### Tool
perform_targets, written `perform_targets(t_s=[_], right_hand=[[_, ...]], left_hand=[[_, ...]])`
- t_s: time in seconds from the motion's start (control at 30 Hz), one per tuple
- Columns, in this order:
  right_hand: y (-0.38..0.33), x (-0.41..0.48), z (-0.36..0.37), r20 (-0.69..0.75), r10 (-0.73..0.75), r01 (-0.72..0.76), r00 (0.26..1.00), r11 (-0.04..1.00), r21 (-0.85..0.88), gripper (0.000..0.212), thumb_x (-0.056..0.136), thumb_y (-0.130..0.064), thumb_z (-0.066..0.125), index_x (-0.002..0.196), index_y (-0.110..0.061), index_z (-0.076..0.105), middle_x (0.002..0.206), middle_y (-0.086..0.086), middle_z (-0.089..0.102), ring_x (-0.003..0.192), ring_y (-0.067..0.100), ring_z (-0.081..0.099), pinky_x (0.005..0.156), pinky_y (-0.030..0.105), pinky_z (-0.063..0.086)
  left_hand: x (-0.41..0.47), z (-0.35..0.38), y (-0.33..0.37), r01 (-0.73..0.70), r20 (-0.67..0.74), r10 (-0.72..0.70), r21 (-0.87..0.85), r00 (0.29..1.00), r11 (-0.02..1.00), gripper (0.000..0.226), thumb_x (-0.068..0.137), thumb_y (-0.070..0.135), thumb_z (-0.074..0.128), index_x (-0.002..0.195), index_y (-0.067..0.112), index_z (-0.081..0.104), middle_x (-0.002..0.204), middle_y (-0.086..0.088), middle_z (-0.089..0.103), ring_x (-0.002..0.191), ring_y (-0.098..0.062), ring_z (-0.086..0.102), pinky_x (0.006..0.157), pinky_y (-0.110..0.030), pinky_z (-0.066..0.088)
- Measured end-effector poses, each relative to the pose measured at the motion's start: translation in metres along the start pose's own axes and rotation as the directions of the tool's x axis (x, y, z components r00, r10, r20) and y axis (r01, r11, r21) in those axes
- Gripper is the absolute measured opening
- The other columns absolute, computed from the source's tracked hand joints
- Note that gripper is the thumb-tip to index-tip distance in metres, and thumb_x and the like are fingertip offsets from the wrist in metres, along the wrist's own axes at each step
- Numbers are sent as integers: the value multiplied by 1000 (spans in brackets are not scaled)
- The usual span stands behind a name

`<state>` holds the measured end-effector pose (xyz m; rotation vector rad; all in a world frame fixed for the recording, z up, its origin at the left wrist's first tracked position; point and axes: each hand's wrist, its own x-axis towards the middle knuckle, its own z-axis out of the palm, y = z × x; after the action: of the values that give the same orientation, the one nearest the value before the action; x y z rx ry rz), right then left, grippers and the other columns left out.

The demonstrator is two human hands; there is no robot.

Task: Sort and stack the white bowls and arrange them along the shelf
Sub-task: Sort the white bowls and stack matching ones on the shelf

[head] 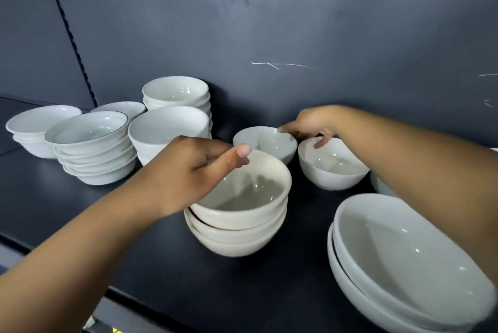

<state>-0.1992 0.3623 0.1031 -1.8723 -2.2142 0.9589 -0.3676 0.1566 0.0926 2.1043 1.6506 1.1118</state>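
Dark surface: matte charcoal shelf (67,206) carries every bowl; its front edge runs diagonally across the lower left.
Back wall: dark grey panel (296,30) with pale scratch marks at centre and far right; a perforated upright strip (70,33) slants down at left.
Left hand: left hand (188,171) grips the near-left rim of the top bowl of the cream stack (237,211), thumb over the rim, fingers closed on it.
Cream stack: three nested bowls, centre front, slightly blurred.
Right hand: right hand (310,123) reaches to the back, fingers spread narrowly, fingertips touching the rims of two single bowls; a firm grip cannot be told.
Single bowls: back bowl (265,142) sits against the wall; right bowl (332,168) is just beside it, under the right forearm.
Left group: rimmed stack (91,149) with a thin dark edge line, a low stack (35,130) further left, a deep bowl (167,130) and a tall stack (176,95) behind it.
Right front: large shallow bowls (398,265), nested, partly cut off by the frame.
Writing: none legible on bowls or wall.
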Motion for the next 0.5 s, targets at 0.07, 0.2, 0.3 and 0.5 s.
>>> perform_targets(t_s=[0.07,0.2,0.3,0.5], right_hand=[[2,9,5,-12,28,-29,1000,996,-86,37,83,-49,60,97,-15,52,97,2,53,96,21,51,72,32,46],[5,18,8,-66,41,-50,997,989,-140,37,88,-36,58,66,-12,40,63,4,36,52,19,34,49,24,31],[2,22,4,-59,44,-47,997,998,-38,30,89,-29,58,69,-13,42,63,4,40,54,17,34,48,24,31],[-9,11,-8,-93,-34,41,995,996,76,23,94,-21,51,76,-8,50,53,7,59,39,13,58,45,19,41]], left_hand=[[9,1,-7,5,27,-6,28,1000,1000,50,68,73,35,82,39,68,80,-10,70,81,-23,64,76,-29,46],[16,4,-12,-34,67,31,53,997,998,53,70,69,43,81,23,68,73,-8,66,73,-22,58,68,-27,45],[20,4,-13,-50,59,46,61,997,997,57,70,68,45,78,18,71,71,-6,66,71,-20,56,64,-22,42],[27,0,-14,-73,63,66,104,996,992,70,67,71,33,78,12,69,73,-12,67,71,-22,56,66,-26,43]])
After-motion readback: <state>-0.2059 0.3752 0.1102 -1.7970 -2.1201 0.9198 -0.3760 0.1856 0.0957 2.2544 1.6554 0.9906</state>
